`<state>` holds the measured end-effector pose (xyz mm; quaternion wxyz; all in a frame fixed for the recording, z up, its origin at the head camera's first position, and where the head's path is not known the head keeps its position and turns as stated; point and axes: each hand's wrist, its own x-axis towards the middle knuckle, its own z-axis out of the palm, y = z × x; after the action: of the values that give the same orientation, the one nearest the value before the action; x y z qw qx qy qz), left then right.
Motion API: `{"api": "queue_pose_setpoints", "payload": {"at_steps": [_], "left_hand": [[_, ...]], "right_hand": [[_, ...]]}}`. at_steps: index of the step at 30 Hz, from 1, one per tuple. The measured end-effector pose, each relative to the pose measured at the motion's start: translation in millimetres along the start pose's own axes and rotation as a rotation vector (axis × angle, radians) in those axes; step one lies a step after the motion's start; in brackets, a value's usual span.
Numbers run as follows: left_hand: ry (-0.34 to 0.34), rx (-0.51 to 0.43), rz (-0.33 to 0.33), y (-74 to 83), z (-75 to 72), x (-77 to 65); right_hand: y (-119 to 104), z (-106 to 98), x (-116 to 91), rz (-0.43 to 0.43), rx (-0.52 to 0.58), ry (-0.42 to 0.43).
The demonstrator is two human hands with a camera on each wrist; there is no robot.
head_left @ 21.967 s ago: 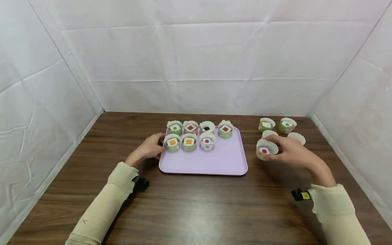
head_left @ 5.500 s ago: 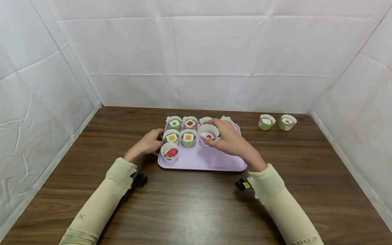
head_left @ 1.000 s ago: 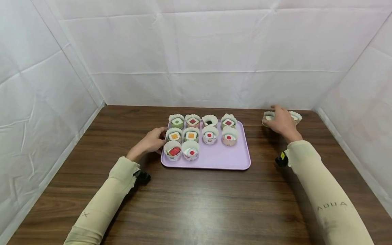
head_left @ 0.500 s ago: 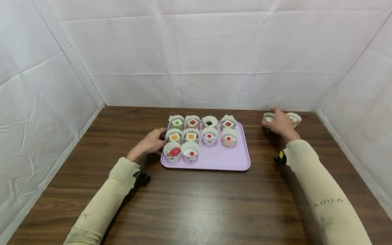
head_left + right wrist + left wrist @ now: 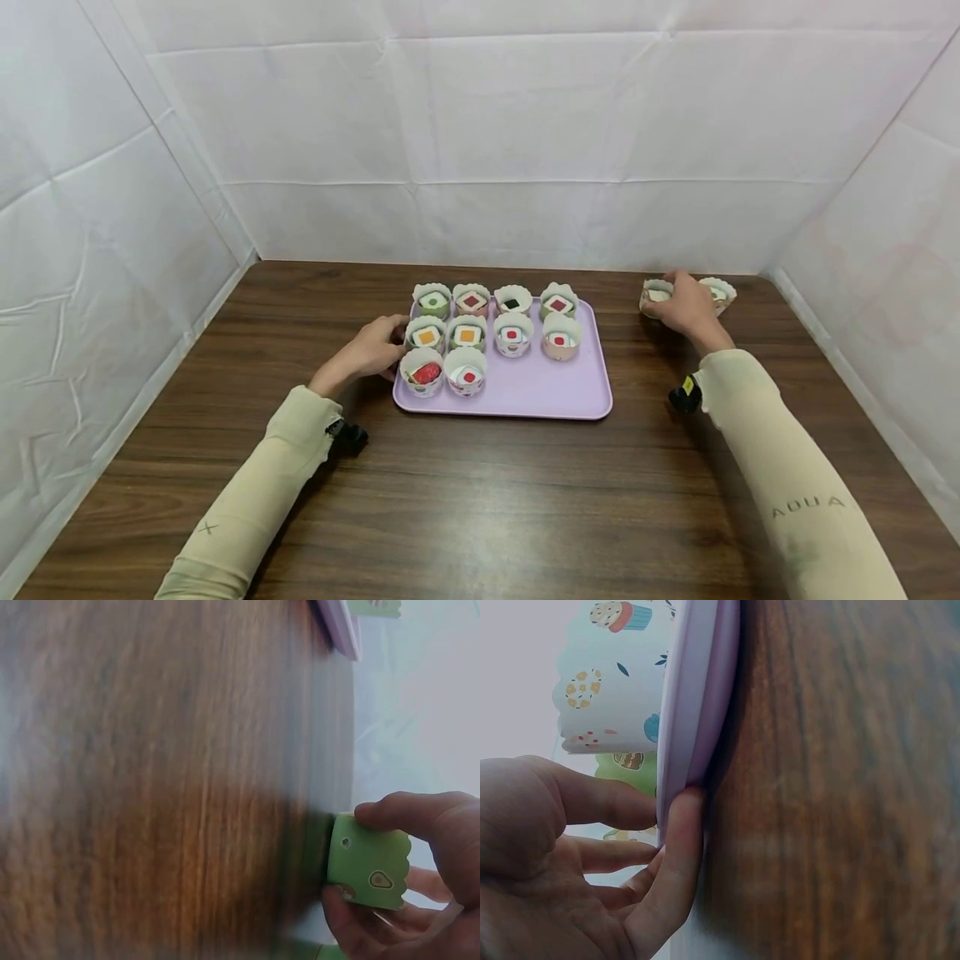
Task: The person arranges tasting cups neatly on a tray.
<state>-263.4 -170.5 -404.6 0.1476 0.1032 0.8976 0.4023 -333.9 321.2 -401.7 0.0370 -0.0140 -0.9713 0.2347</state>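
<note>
My left hand (image 5: 369, 346) pinches the left rim of a lilac tray (image 5: 540, 390); in the left wrist view thumb and fingers hold the tray edge (image 5: 697, 697) from both sides. Several scalloped paper baking cups stand on the tray, each with a small piece inside: orange-square pieces (image 5: 427, 336), red-dot pieces (image 5: 513, 335) and a red one (image 5: 426, 373) among them. Far to the right, my right hand (image 5: 688, 308) grips a green paper cup (image 5: 367, 862) with an avocado print, thumb and fingers on opposite sides. This cup stands on the table, partly hidden by the hand in the head view.
Another paper cup (image 5: 718, 293) with a pale piece stands just right of my right hand. The wooden table (image 5: 480, 500) is bounded by white sheeting (image 5: 510, 125) at the back and sides. Bare tabletop lies between the tray and the right-hand cups.
Since the oldest frame, more cups have come onto the tray from the right, forming a third row. Over the last second, my right hand has settled around the green cup; the left stays put.
</note>
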Motion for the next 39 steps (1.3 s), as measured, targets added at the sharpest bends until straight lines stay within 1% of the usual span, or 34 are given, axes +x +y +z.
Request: {"api": "queue_pose_setpoints", "payload": {"at_steps": [6, 11, 17, 30, 35, 39], "left_hand": [[0.005, 0.012, -0.006, 0.7, 0.9, 0.5], [-0.006, 0.014, -0.008, 1.3, 0.9, 0.3], [0.011, 0.022, -0.002, 1.9, -1.0, 0.3], [0.008, 0.014, -0.008, 0.2, 0.2, 0.0], [0.002, 0.009, -0.015, -0.1, 0.2, 0.2], [-0.002, 0.014, -0.013, -0.6, 0.4, 0.5]], "right_hand": [[-9, -4, -6, -0.012, 0.0, 0.019], [-18, -10, -13, -0.035, 0.009, 0.016], [-33, -14, -23, -0.093, 0.033, 0.05], [-77, -3, -57, -0.192, 0.052, 0.066], [-94, 0, -70, -0.254, 0.068, 0.071], [-108, 5, -81, -0.299, 0.081, 0.051]]}}
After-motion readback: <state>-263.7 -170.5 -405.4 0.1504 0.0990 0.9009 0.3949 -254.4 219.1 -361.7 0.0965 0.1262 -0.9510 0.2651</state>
